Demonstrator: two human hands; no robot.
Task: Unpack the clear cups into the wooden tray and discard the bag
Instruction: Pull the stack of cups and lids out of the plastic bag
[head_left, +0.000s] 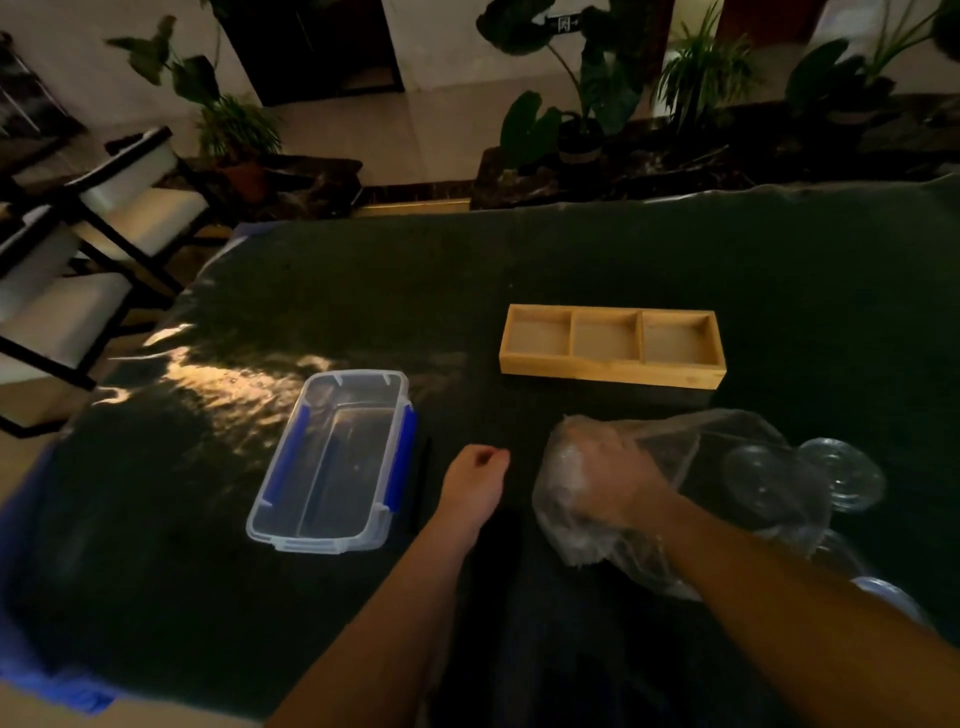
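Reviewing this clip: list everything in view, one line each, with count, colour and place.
Tray: one, light wood, three empty compartments, far centre-right of table.
Bin: one, clear with blue clips, empty, left of centre.
Bag: one, clear plastic, near right, over the right hand.
Cups: clear, at least two, by the bag on the right; exact count unclear.
Table: one, dark glossy cover.
Chairs: two, white with black frames, far left.
Plants: several, green, behind the table.
Left hand: loosely closed, empty, between bin and bag.
Right hand: inside the bag.

right hand (605, 475) veiled by bag (660, 519) (blurred)
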